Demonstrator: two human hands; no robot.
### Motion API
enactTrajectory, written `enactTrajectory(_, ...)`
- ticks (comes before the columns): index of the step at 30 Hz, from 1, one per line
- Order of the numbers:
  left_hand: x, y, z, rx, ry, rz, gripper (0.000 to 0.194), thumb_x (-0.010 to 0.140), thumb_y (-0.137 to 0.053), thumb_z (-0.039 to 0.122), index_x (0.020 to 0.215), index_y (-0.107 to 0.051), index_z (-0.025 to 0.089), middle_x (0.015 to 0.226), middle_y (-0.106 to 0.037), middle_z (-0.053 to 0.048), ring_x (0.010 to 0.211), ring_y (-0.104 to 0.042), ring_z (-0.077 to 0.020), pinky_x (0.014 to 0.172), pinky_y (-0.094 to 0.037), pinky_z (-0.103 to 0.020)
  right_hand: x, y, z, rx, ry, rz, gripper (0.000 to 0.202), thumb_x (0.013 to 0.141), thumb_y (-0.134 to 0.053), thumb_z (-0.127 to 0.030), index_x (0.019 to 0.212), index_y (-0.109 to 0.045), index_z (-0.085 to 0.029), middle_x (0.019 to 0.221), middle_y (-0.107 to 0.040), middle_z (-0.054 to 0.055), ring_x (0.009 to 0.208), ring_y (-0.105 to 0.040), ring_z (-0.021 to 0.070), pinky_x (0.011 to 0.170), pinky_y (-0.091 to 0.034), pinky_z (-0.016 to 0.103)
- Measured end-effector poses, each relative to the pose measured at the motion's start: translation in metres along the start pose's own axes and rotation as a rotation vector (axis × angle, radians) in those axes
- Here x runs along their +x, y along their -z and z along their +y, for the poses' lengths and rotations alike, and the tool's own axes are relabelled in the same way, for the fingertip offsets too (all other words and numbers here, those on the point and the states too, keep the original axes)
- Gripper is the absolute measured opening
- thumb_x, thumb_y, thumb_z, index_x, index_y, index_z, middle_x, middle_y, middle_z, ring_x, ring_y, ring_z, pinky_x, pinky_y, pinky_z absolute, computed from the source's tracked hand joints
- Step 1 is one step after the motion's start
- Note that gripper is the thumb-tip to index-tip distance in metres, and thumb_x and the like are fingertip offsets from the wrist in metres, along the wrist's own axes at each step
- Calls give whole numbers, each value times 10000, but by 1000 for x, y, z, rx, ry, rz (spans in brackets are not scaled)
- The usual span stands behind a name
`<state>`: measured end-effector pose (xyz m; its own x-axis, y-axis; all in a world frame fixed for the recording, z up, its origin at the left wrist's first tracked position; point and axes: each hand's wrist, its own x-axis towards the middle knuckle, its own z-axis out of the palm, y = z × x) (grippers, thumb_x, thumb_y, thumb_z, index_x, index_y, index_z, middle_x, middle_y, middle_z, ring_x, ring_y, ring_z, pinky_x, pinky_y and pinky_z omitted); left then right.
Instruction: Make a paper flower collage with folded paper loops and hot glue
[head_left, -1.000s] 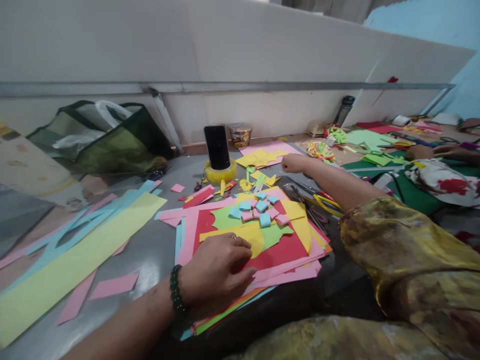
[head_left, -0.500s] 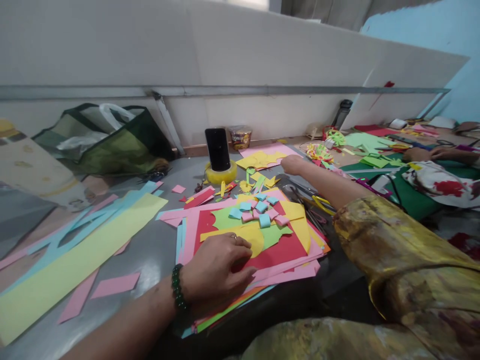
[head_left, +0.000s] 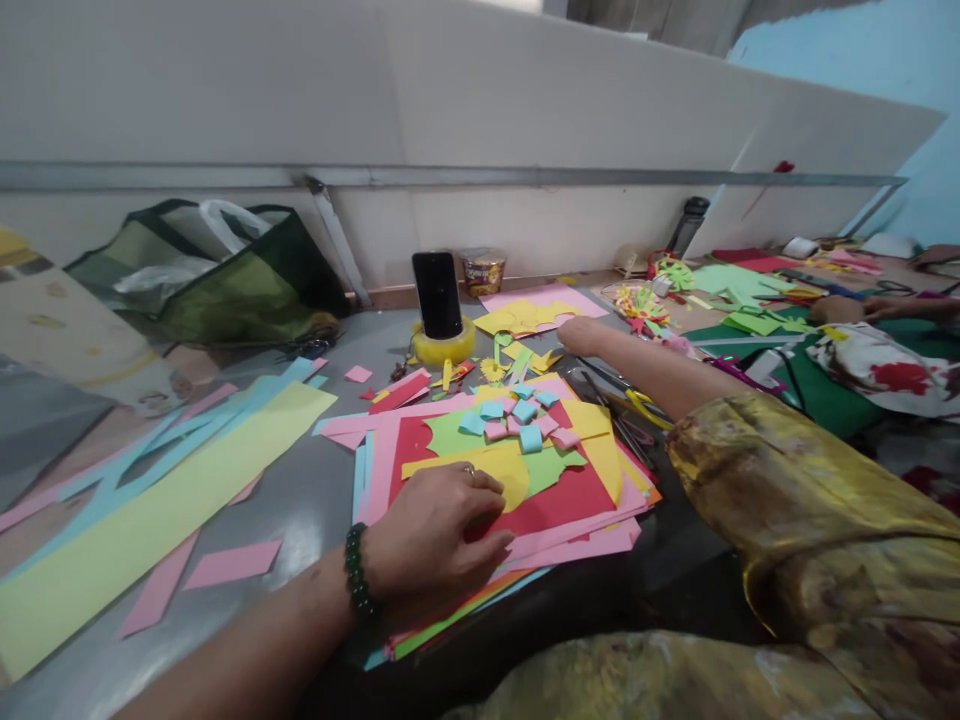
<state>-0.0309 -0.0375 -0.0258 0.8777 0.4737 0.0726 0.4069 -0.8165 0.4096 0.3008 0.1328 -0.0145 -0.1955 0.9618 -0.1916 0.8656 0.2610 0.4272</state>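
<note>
Left hand (head_left: pixel 431 535) pressed flat with fingers spread on paper stack (head_left: pixel 570 505), right hand (head_left: pixel 581 335) beyond the stack touching yellow scraps (head_left: pixel 525 355), finger state unclear, phone (head_left: pixel 437 295) just behind.

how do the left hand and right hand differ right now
The left hand lies near the body, palm down on the paper stack; the right hand is stretched far out beside the yellow scraps. The left wrist wears a dark bead bracelet; the right arm has a gold sleeve. Neither plainly grips anything, though the right hand's fingers are hard to see.
</note>
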Motion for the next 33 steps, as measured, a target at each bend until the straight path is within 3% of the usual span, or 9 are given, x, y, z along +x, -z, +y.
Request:
enactTrajectory(6, -1, -1, -2, -8, -27, 31, 229, 892, -566, 337, 756, -703, 215, 1011, -776, -78, 900, -708, -239, 756, -527, -334, -5, 8, 24, 28, -173, -126, 390, 960, -637, -378, 1283, -602, -161, 1288, -622, 111, 1087, -646, 233, 909, -568, 448)
enactTrajectory(10, -2, -3, -4, -12, -47, 45, 218, 902, -567, 346, 810, -725, 227, 982, -769, -82, 896, -702, -232, 762, -531, -321, 0, 1, 18, 75, -163, -177, 378, 958, -640, -369, 1280, -607, -174, 1284, -627, 102, 1083, -649, 233, 896, -571, 437)
enactTrajectory(15, -2, -3, -4, -10, -41, 45, 217, 897, -567, 348, 828, -737, 231, 985, -773, -81, 903, -704, -231, 767, -539, -318, 6, -6, 4, 87, -170, -137, 384, 958, -640, -368, 1284, -605, -168, 1294, -621, 115, 1099, -644, 237, 916, -564, 441)
enactTrajectory(23, -1, 0, 0, -8, -15, 21, 231, 884, -573, 344, 761, -720, 215, 1051, -782, -75, 918, -713, -236, 777, -545, -333, -2, 9, 12, 66, -216, -112, 389, 959, -639, -371, 1280, -607, -155, 1293, -621, 124, 1096, -644, 237, 919, -563, 443)
enactTrajectory(33, -1, -1, -2, -12, -20, 20, 227, 896, -569, 359, 801, -722, 221, 1039, -776, -76, 925, -705, -240, 777, -534, -333, 8, 1, 3, 93, -96, -148, 283, 949, -653, -325, 1161, -676, -139, 1169, -699, 117, 1045, -684, 227, 897, -561, 389)
